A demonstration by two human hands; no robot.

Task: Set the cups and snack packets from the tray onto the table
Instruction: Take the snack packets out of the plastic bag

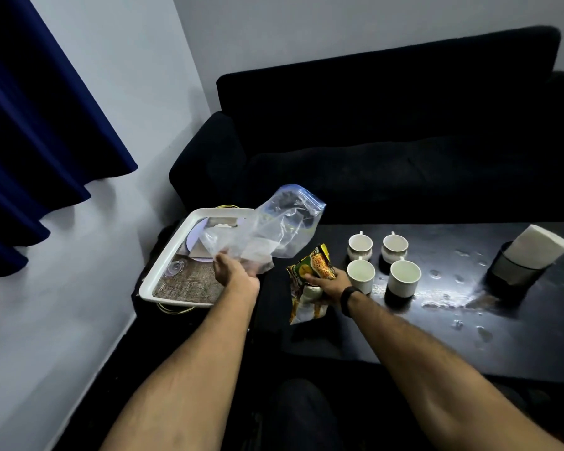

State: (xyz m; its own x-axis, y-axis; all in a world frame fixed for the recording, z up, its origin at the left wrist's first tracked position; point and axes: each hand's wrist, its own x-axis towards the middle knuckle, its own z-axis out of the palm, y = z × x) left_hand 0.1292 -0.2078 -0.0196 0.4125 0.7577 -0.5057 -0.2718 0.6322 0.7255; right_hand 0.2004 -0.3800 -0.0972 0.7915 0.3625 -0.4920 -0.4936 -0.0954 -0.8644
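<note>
Head view, looking down across a dark table (437, 336) with a white tray (163, 271) at its left end; the tray sits beside the table edge, apparently on a low stand, though the dim light leaves its support unclear. Left hand (235, 271) is closed on the lower edge of a clear zip bag (274, 229), raised above the tray's near corner; the bag hangs open and slack, so it is carried by a pinch, not cradled. Right hand (329, 281) is curled over a yellow-green snack packet (313, 271), fingers wrapped over its top; the packet is low over the table's left part, just beside the cups, with further packet material under it reaching the surface. Four white cups (385, 262) stand upright in a two-by-two block on the table, grouped close so space is left for the packets. Judgement: the cups are done; the packets are in hand; the tray holds only a plate (196, 236), a small glass lid (173, 268) and a woven mat (189, 284). A roll in a dark holder (521, 258) stands well apart at the right.
</note>
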